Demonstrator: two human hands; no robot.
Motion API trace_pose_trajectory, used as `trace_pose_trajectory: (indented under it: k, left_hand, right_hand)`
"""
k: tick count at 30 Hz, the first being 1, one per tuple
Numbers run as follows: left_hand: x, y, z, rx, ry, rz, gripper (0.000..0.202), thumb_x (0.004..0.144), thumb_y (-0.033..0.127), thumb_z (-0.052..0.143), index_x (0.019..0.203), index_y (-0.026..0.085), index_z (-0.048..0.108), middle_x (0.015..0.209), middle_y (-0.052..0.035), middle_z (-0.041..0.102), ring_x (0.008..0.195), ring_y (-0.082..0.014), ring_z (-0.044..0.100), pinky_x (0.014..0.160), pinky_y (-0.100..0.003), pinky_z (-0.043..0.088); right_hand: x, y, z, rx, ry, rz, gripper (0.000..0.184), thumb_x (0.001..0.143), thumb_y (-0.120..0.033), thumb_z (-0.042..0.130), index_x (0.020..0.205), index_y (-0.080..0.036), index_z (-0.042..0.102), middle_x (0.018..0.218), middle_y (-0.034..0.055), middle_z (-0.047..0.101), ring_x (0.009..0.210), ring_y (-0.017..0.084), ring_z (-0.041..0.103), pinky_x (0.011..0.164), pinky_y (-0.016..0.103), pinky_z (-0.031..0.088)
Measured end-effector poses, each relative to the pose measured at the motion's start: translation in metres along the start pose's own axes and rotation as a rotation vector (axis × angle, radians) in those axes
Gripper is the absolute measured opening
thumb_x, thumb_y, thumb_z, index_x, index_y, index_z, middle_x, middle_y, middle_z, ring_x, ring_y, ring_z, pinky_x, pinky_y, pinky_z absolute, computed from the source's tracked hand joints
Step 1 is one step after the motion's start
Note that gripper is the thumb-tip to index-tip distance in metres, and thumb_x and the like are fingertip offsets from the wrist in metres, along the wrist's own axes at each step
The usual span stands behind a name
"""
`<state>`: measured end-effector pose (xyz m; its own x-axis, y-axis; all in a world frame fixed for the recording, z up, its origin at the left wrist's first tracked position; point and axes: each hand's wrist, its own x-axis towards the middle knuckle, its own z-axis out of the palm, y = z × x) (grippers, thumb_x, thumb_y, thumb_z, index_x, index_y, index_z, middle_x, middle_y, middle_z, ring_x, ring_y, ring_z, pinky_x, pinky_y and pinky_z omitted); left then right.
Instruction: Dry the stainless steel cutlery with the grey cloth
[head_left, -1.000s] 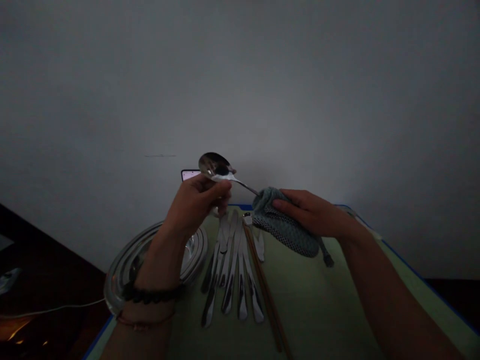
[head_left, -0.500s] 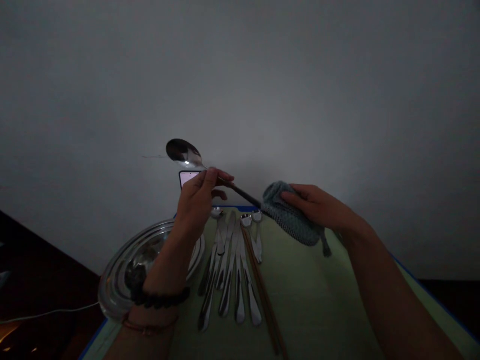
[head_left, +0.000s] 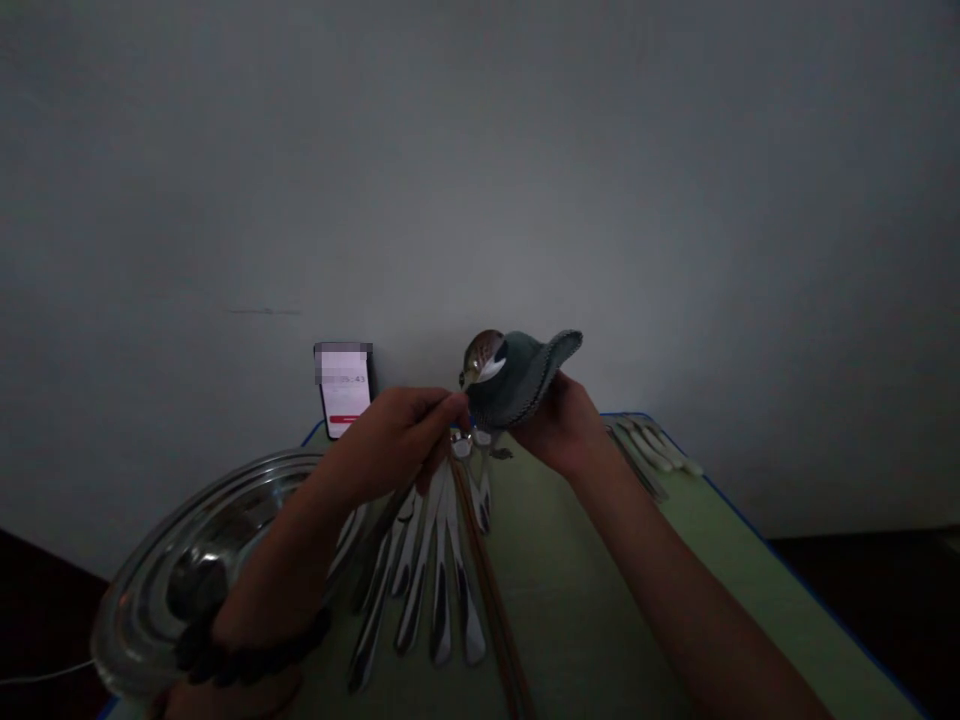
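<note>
My left hand (head_left: 397,440) pinches the handle of a steel spoon (head_left: 480,358), whose bowl stands upright in front of the wall. My right hand (head_left: 559,425) grips a grey-blue knitted cloth (head_left: 525,375) that is cupped around the right side of the spoon bowl. Both hands hover above a row of several spoons (head_left: 431,560) lying side by side on the green mat (head_left: 600,580). Most of the held spoon's handle is hidden behind my fingers.
A round steel tray (head_left: 157,590) sits at the left of the mat. A phone (head_left: 343,388) with a lit screen leans on the wall behind. Wooden chopsticks (head_left: 491,600) lie beside the spoons. More cutlery (head_left: 649,448) lies at the far right.
The spoon has turned from lying across to standing upright, and the two hands have come together. The cloth moved from the handle end up onto the bowl. The view shifted left.
</note>
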<state>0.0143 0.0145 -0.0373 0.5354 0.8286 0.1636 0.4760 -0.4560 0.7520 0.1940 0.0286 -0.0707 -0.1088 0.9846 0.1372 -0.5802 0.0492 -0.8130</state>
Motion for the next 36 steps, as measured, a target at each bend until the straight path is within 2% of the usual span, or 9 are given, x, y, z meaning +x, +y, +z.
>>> trace_pose_trajectory:
  k: [5,9,13,16,20,23,25,30,36]
  left_hand:
    - [-0.002,0.005,0.003,0.116,-0.07,-0.017,0.034,0.086,0.041,0.036,0.075,0.017,0.056,0.038,0.0079,0.046,0.029,-0.0069,0.047,0.035,-0.015,0.034]
    - [0.002,0.003,0.013,0.217,-0.096,-0.038,0.038,0.086,0.041,0.033,0.068,0.016,0.056,0.038,0.0062,0.047,0.03,-0.0085,0.048,0.038,-0.017,0.036]
    - [0.007,-0.001,0.026,0.312,-0.106,0.025,0.039,0.086,0.035,0.031,0.059,0.016,0.053,0.04,0.0031,0.049,0.037,-0.01,0.05,0.044,-0.019,0.037]
    - [0.006,-0.001,0.03,0.29,-0.156,0.0,0.039,0.086,0.035,0.03,0.063,0.015,0.053,0.043,0.0032,0.048,0.036,-0.0097,0.047,0.041,-0.019,0.034]
    - [0.0,0.004,0.024,0.174,-0.284,-0.017,0.04,0.087,0.041,0.028,0.082,0.015,0.059,0.047,0.0051,0.043,0.038,-0.0089,0.043,0.038,-0.018,0.032]
    - [-0.004,0.007,0.017,0.158,-0.248,0.028,0.041,0.088,0.04,0.027,0.082,0.015,0.059,0.05,0.0051,0.041,0.042,-0.0082,0.04,0.041,-0.018,0.032]
    - [-0.005,0.008,0.013,0.229,-0.214,0.043,0.039,0.087,0.037,0.029,0.077,0.015,0.059,0.05,0.0047,0.041,0.043,-0.0083,0.039,0.043,-0.018,0.031]
    - [-0.001,0.002,0.019,0.467,-0.14,0.074,0.038,0.086,0.035,0.031,0.068,0.015,0.057,0.053,0.0013,0.049,0.047,-0.0104,0.044,0.048,-0.022,0.029]
    - [0.001,0.0,0.02,0.485,-0.15,0.083,0.041,0.087,0.038,0.029,0.073,0.015,0.06,0.051,0.0014,0.049,0.047,-0.011,0.045,0.05,-0.023,0.031]
  right_hand:
    - [-0.011,0.0,0.018,0.224,-0.088,-0.086,0.029,0.086,-0.031,0.03,0.096,-0.022,0.056,0.102,0.0009,0.065,0.104,0.015,0.054,0.091,0.033,0.042]
    - [-0.013,0.006,0.026,0.293,0.017,0.008,0.026,0.084,-0.032,0.037,0.084,-0.018,0.059,0.082,0.0035,0.068,0.088,0.018,0.061,0.079,0.033,0.049]
    - [-0.004,0.027,0.02,0.259,0.162,0.069,0.014,0.081,-0.021,0.048,0.079,-0.014,0.059,0.065,0.003,0.066,0.068,0.017,0.063,0.068,0.03,0.052]
    - [0.003,0.036,0.013,0.277,0.298,-0.046,0.008,0.08,-0.019,0.052,0.082,-0.015,0.058,0.067,-0.0003,0.066,0.063,0.012,0.062,0.068,0.026,0.051]
    - [0.006,0.029,0.007,0.352,0.39,-0.232,0.013,0.085,-0.022,0.046,0.087,-0.017,0.058,0.076,-0.0012,0.067,0.072,0.009,0.063,0.076,0.022,0.05]
    - [0.004,0.023,0.01,0.388,0.411,-0.313,0.018,0.087,-0.022,0.041,0.09,-0.016,0.058,0.076,-0.0008,0.068,0.072,0.009,0.064,0.077,0.022,0.05]
    - [0.003,0.025,0.014,0.397,0.411,-0.314,0.02,0.088,-0.023,0.04,0.091,-0.015,0.058,0.078,0.0005,0.068,0.072,0.009,0.064,0.077,0.024,0.05]
    - [0.003,0.041,0.022,0.347,0.444,-0.165,0.02,0.087,-0.021,0.04,0.083,-0.015,0.058,0.076,0.0022,0.067,0.072,0.01,0.063,0.073,0.022,0.051]
    - [0.003,0.038,0.016,0.267,0.467,-0.171,0.008,0.08,-0.018,0.049,0.078,-0.016,0.057,0.069,-0.0015,0.065,0.062,0.01,0.06,0.068,0.024,0.051]
